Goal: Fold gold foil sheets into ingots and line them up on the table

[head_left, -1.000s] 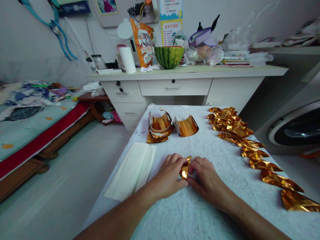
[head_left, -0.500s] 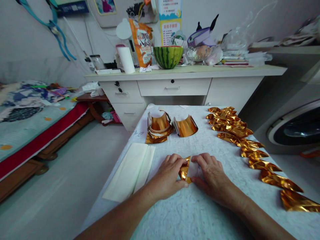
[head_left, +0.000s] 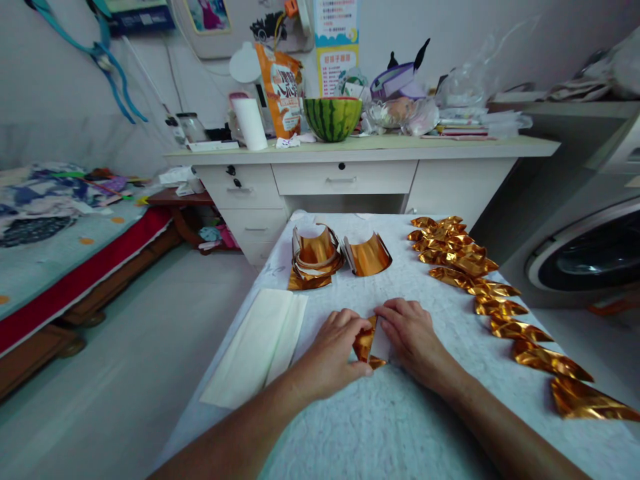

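A small sheet of gold foil paper [head_left: 365, 341], partly folded, lies on the cloth-covered table between my hands. Its pale back shows on the right, and a gold corner is turned over at the bottom. My left hand [head_left: 333, 357] pinches its left side between thumb and fingers. My right hand [head_left: 413, 343] has its fingers together, pressing on the upper right of the paper; its thumb is mostly hidden. Beyond my hands stand a curled stack of gold foil sheets [head_left: 316, 257] and a smaller curled gold sheet [head_left: 369, 257].
Folded gold foil pieces [head_left: 505, 305] run in a row down the table's right side. Pale paper sheets [head_left: 250, 343] lie at the left. Behind the table is a white desk [head_left: 345, 177] bearing a cut watermelon [head_left: 333, 119]. A washing machine [head_left: 590, 247] stands at right.
My right hand has moved up and slightly left, its thumb leaving the paper's lower corner. More of the turned gold corner shows. My left hand keeps its grip; the view has shifted slightly.
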A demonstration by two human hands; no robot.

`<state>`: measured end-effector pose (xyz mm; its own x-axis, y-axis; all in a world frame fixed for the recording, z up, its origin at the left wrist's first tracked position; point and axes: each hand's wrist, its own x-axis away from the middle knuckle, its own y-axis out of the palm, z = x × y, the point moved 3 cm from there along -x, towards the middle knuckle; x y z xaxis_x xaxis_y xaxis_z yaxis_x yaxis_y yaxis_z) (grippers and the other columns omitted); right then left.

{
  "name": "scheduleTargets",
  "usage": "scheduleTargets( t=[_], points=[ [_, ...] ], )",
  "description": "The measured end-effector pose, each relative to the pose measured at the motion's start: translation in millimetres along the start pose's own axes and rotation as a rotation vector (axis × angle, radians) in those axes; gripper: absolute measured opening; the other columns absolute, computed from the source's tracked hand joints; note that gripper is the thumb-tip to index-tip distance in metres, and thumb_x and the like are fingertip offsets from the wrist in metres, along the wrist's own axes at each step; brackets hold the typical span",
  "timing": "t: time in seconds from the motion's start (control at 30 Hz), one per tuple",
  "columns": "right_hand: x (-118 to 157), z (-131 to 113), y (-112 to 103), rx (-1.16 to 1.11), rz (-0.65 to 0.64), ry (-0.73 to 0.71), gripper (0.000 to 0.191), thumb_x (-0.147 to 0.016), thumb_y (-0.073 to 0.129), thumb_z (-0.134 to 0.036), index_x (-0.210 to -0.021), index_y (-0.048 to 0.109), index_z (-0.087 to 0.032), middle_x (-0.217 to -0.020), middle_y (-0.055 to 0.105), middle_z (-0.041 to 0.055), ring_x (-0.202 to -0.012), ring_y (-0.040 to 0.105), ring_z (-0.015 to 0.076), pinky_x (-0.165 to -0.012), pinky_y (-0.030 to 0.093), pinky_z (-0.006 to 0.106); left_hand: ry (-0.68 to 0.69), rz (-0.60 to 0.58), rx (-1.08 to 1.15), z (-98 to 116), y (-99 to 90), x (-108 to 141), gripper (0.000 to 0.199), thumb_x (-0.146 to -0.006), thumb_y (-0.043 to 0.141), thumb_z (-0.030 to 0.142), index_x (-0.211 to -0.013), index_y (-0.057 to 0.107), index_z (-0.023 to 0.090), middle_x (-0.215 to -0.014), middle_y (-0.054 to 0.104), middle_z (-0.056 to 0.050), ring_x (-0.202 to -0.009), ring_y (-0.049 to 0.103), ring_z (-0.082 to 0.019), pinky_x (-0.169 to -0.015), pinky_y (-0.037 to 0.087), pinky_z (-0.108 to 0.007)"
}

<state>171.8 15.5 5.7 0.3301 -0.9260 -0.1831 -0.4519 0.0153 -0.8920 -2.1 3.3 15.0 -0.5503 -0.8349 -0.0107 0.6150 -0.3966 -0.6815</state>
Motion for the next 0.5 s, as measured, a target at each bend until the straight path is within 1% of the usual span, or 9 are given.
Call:
scheduleTargets(
  t=[0.13,0.3,0.43,0.5],
  points=[
    [-3.1,-3.9,0.7,0.003,-0.015,0.058,0.025,-0.096,0.041,-0.023,-0.102,0.065,-0.022,-0.101,0.061,0.0090,-0.094,0.049,0.0257,-0.082,0.039,0.042,0.011,-0.019,0.016,0.6,-1.3,0.8,0.051,-0.071,0.076,0.020,-0.117,0.055,0.025,-0.116,0.051,-0.003,-0.110,0.045,-0.023,-0.096,0.040,-0.037],
    [-2.2,-4.3,-2.3,-0.023,-0.040,0.115,0.011,-0.087,0.053,-0.019,-0.093,0.063,-0.020,-0.096,0.059,0.0079,-0.093,0.047,0.0257,-0.082,0.038,0.040,0.020,0.027,-0.019,-1.5,-2.1,0.8,0.064,-0.067,0.080,0.021,-0.123,0.051,0.025,-0.120,0.050,-0.004,-0.113,0.044,-0.024,-0.099,0.038,-0.038],
    [0.2,-4.0,-2.2,-0.025,-0.035,0.109,0.014,-0.081,0.055,-0.014,-0.092,0.061,-0.020,-0.097,0.058,0.0080,-0.093,0.047,0.0258,-0.081,0.037,0.039,0.020,0.039,-0.045,-3.4,-1.8,0.9,0.062,-0.066,0.081,0.021,-0.120,0.051,0.024,-0.118,0.054,-0.003,-0.110,0.045,-0.025,-0.095,0.040,-0.038],
    [1.1,-3.5,-2.2,-0.020,-0.029,0.111,0.013,-0.079,0.055,-0.013,-0.089,0.060,-0.019,-0.094,0.057,0.0079,-0.091,0.046,0.0256,-0.079,0.036,0.039,0.017,0.037,-0.049,-3.8,-2.0,0.9,0.062,-0.066,0.081,0.021,-0.120,0.051,0.024,-0.117,0.055,-0.003,-0.109,0.046,-0.025,-0.094,0.040,-0.038]
  ],
)
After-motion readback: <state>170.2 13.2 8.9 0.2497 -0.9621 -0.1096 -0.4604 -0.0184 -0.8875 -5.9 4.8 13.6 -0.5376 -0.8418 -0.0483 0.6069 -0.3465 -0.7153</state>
